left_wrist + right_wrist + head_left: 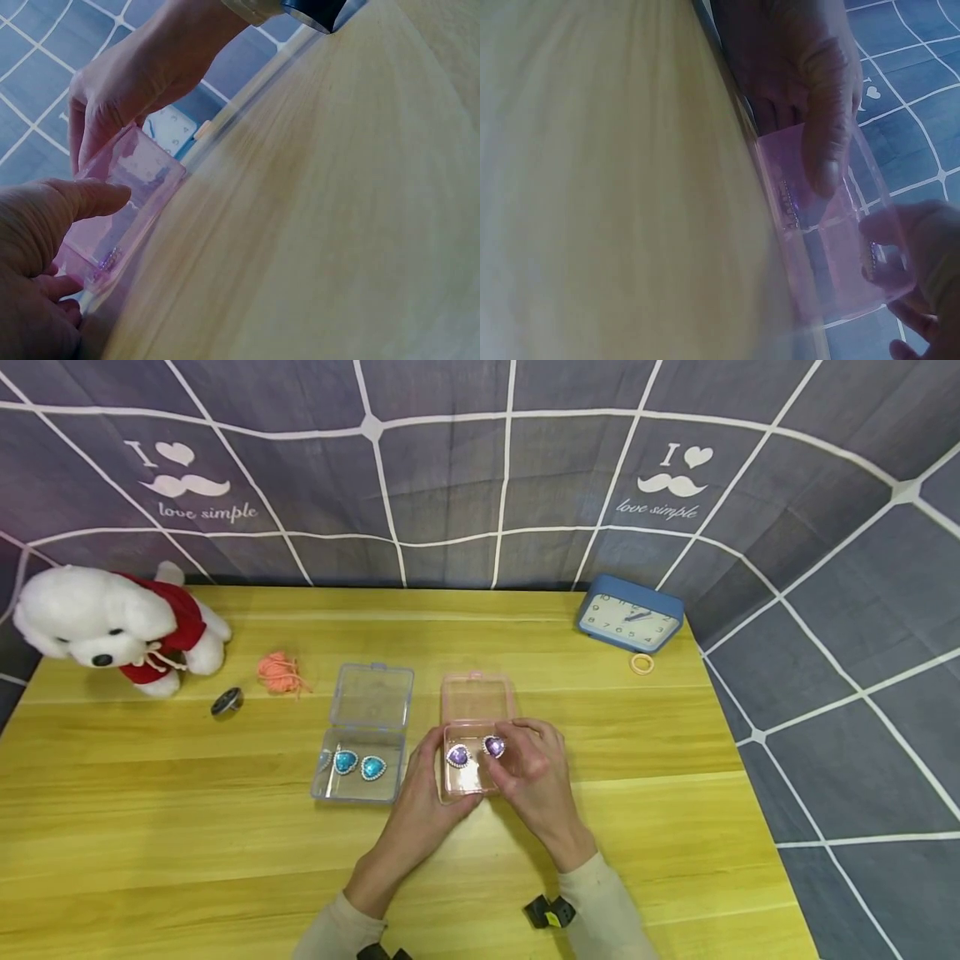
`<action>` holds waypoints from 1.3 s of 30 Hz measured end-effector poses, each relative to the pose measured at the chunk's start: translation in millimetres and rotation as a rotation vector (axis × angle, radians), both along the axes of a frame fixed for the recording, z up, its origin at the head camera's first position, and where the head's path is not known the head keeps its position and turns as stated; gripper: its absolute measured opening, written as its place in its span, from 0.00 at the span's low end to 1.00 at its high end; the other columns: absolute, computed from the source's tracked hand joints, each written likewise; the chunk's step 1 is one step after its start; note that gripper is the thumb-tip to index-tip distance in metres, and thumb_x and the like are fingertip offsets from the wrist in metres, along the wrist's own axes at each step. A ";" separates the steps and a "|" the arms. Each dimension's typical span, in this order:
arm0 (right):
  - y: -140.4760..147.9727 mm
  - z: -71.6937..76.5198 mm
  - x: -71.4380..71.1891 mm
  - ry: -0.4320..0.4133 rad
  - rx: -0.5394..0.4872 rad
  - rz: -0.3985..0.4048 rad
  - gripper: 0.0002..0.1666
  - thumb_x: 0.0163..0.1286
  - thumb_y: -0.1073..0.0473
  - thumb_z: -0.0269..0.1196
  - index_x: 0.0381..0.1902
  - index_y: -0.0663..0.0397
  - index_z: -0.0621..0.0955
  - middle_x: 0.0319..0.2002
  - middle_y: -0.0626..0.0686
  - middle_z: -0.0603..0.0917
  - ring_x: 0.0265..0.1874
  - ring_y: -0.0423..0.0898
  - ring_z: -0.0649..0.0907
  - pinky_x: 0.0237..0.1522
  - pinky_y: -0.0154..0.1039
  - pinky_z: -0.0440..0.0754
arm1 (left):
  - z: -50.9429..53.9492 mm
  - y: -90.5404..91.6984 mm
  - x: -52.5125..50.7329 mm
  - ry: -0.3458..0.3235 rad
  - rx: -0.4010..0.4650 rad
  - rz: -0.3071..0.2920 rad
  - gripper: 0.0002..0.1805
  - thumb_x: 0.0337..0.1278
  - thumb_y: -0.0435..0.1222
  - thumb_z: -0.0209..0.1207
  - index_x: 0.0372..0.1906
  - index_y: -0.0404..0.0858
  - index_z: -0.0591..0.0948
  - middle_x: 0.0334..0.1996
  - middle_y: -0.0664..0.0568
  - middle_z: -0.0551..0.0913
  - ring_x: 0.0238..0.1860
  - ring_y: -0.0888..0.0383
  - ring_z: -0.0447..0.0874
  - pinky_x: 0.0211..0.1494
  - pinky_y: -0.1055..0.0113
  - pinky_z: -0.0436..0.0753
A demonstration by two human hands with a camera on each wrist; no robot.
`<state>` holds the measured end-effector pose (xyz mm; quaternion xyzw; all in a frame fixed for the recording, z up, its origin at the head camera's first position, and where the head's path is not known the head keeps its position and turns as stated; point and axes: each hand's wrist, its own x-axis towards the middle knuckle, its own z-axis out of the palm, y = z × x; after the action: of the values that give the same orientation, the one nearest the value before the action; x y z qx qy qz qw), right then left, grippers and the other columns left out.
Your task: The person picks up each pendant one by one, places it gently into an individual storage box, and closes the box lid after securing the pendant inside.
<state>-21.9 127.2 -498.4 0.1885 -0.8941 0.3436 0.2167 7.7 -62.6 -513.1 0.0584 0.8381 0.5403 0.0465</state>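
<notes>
A pink clear plastic box (471, 789) lies with its lid open on the wooden table. My left hand (422, 806) grips its left side, the thumb along the front wall. Inside, a purple heart-shaped gem (458, 756) with a sparkling white rim lies on the left. My right hand (536, 777) reaches into the box and pinches a second purple heart-shaped gem (493, 746) between thumb and fingers. In the right wrist view, that pinched gem (868, 259) shows through the pink wall. Left of the box, a bluish clear box (358, 789), also open, holds blue heart-shaped gems (373, 767).
A white plush dog (97, 610) in red sits at the back left. Near it lie orange yarn (280, 672) and a dark round object (227, 702). At the back right stands a blue clock (630, 614), with a small pale ring (642, 672) in front.
</notes>
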 end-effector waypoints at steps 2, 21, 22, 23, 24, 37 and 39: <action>-0.1 -0.2 -0.1 0.001 0.005 -0.002 0.26 0.52 0.65 0.83 0.49 0.65 0.87 0.44 0.59 0.91 0.54 0.60 0.83 0.59 0.61 0.80 | 0.0 0.2 -0.1 -0.005 0.000 0.002 0.61 0.49 0.37 0.81 0.84 0.40 0.54 0.79 0.38 0.63 0.79 0.37 0.61 0.79 0.35 0.64; 0.5 1.9 0.0 -0.020 -0.001 -0.015 0.26 0.53 0.64 0.82 0.49 0.65 0.87 0.46 0.59 0.90 0.55 0.61 0.82 0.59 0.62 0.80 | 1.2 -0.3 -0.5 -0.014 0.021 0.008 0.60 0.49 0.36 0.80 0.84 0.41 0.55 0.79 0.38 0.63 0.79 0.37 0.60 0.79 0.35 0.63; 1.2 1.6 -0.1 -0.025 -0.021 -0.013 0.25 0.53 0.65 0.82 0.49 0.65 0.87 0.47 0.59 0.90 0.55 0.61 0.82 0.59 0.62 0.80 | 1.3 -0.2 -0.7 -0.014 0.018 0.008 0.61 0.49 0.36 0.80 0.84 0.42 0.54 0.79 0.38 0.63 0.79 0.38 0.60 0.79 0.35 0.63; 2.0 1.7 -0.4 -0.030 -0.046 -0.012 0.25 0.54 0.65 0.82 0.49 0.65 0.87 0.47 0.60 0.90 0.55 0.61 0.83 0.59 0.61 0.80 | 1.2 -0.1 -0.8 -0.015 0.015 0.007 0.61 0.49 0.36 0.80 0.84 0.42 0.54 0.79 0.38 0.63 0.80 0.38 0.60 0.79 0.35 0.63; 2.9 2.0 -0.9 -0.033 -0.074 -0.010 0.24 0.55 0.65 0.81 0.49 0.65 0.87 0.47 0.59 0.90 0.55 0.61 0.83 0.59 0.61 0.80 | 1.4 0.1 -1.0 -0.018 0.011 0.006 0.61 0.49 0.36 0.80 0.84 0.42 0.54 0.80 0.39 0.63 0.80 0.38 0.60 0.80 0.35 0.63; 19.5 6.0 -35.6 -0.554 -0.689 -0.145 0.34 0.78 0.55 0.66 0.72 0.70 0.72 0.64 0.67 0.82 0.62 0.61 0.84 0.69 0.56 0.80 | 2.3 0.4 -1.4 -0.049 0.018 0.010 0.61 0.49 0.37 0.81 0.84 0.44 0.54 0.80 0.42 0.64 0.80 0.40 0.60 0.80 0.36 0.61; 18.0 5.7 -39.5 -0.623 -0.718 -0.167 0.35 0.79 0.51 0.65 0.73 0.67 0.72 0.63 0.66 0.84 0.61 0.60 0.84 0.69 0.54 0.80 | 2.9 0.3 -1.2 -0.054 0.017 0.011 0.61 0.48 0.37 0.81 0.84 0.44 0.54 0.80 0.42 0.64 0.80 0.41 0.60 0.80 0.37 0.61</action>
<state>-61.4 145.2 -492.8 -0.0828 -0.7533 0.6522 0.0170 6.5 -62.4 -510.2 0.0395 0.8322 0.5492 0.0653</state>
